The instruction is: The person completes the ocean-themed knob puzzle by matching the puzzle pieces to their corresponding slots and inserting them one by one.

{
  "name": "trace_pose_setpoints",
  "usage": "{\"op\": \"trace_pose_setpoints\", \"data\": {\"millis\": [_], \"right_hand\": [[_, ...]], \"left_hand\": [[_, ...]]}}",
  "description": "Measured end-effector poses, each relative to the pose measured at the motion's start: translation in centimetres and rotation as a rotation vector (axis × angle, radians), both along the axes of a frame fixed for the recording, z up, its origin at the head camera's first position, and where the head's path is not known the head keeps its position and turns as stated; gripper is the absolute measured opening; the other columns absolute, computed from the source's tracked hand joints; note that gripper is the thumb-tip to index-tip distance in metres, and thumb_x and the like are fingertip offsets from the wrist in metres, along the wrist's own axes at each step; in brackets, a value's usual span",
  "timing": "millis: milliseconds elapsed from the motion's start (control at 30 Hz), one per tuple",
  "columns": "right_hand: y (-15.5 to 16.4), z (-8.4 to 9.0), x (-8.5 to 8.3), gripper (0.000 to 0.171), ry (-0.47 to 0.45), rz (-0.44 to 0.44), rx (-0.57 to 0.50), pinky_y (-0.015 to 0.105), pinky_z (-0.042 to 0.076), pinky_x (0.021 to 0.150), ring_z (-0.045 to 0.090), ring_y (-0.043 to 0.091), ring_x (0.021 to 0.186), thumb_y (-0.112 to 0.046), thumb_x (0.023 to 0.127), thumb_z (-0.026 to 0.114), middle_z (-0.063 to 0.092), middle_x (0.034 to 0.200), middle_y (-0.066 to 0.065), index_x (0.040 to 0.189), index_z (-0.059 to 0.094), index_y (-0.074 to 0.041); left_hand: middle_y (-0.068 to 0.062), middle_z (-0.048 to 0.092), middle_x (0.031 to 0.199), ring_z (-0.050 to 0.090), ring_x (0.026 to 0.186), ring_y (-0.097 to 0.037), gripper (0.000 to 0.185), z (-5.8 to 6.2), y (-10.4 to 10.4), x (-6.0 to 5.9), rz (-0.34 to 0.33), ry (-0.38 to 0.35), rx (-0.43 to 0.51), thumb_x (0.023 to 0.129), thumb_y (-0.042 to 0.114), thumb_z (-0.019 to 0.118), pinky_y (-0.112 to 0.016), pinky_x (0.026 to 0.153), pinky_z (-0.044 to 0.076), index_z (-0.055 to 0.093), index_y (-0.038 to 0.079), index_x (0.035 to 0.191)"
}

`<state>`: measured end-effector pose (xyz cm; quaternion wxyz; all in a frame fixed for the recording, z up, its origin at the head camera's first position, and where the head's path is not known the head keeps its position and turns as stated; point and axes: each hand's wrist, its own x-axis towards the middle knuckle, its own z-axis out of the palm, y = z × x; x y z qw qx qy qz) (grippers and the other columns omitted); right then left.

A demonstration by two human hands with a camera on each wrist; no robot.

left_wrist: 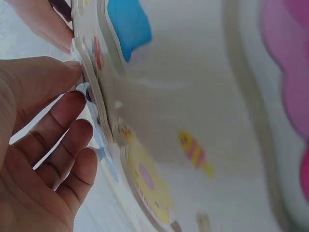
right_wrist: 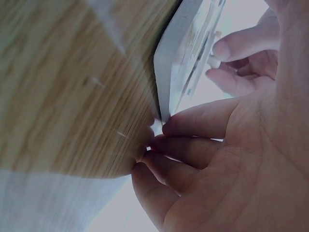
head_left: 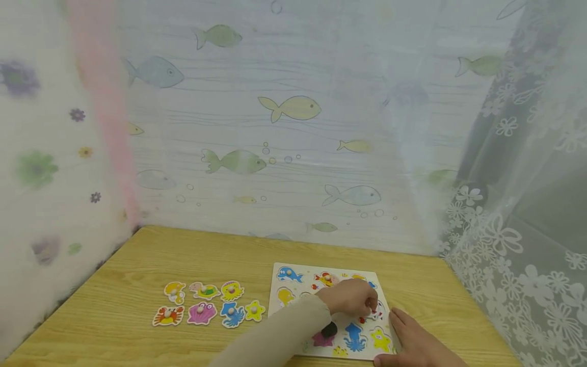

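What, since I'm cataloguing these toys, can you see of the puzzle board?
The puzzle board is a thin, pale, four-sided slab that looks wooden, lying face up on the table, right of the loose pieces. Colourful sea creatures show within cut-out outlines: the blue whale has a knobbed piece in place, while the squid slot and star slot show only printed pictures. The right hand touches its right edge; the left arm and left hand hide much of its middle.

On the table, a puzzle board lies right of a far row of three pieces and a near row: crab, shell, squid and star, left to right. The left hand is above the board's right part; the right hand is at its near right corner.
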<state>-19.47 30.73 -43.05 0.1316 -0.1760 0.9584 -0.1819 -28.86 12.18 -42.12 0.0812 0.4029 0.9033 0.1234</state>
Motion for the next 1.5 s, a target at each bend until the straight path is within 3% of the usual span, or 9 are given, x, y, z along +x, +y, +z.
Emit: {"op": "trace_pose_setpoints", "data": {"millis": [333, 533, 900, 1500], "right_hand": [[0.06, -0.09, -0.01, 0.100, 0.028, 0.022, -0.001, 0.062, 0.034, 0.096, 0.031, 0.051, 0.131, -0.055, 0.081, 0.066, 0.028, 0.144, 0.035, 0.139, 0.029, 0.017], [0.15, 0.03, 0.00, 0.100, 0.014, 0.026, -0.007, 0.063, 0.034, 0.095, 0.030, 0.053, 0.130, -0.054, 0.082, 0.066, 0.027, 0.143, 0.037, 0.140, 0.027, 0.018], [0.18, -0.02, -0.03, 0.101, 0.006, 0.020, 0.012, 0.064, 0.033, 0.095, 0.029, 0.054, 0.130, -0.053, 0.081, 0.066, 0.026, 0.143, 0.037, 0.140, 0.027, 0.019], [0.13, -0.12, -0.03, 0.101, -0.017, -0.003, -0.007, 0.063, 0.033, 0.096, 0.030, 0.051, 0.130, -0.055, 0.082, 0.065, 0.025, 0.145, 0.035, 0.141, 0.025, 0.017]], "left_hand": [[0.016, 0.055, 0.079, 0.049, 0.071, -0.001, 0.009, 0.23, 0.56, 0.31, 0.041, -0.017, 0.010, 0.087, 0.019, 0.069, -0.016, 0.064, 0.040, 0.069, 0.028, 0.091], [0.017, 0.058, 0.083, 0.049, 0.074, 0.001, 0.021, -0.07, 0.11, -0.12, 0.042, 0.033, 0.032, 0.084, 0.031, 0.073, -0.015, 0.066, 0.041, 0.072, 0.028, 0.104], [0.017, 0.057, 0.080, 0.046, 0.076, -0.002, 0.025, 0.00, 0.07, -0.11, 0.040, 0.081, -0.009, 0.081, 0.036, 0.075, -0.018, 0.067, 0.039, 0.073, 0.032, 0.106], [0.017, 0.057, 0.080, 0.047, 0.077, 0.001, 0.023, -0.53, 0.45, -0.08, 0.096, 0.040, 0.039, 0.081, 0.040, 0.075, -0.017, 0.068, 0.041, 0.073, 0.032, 0.103]]}}
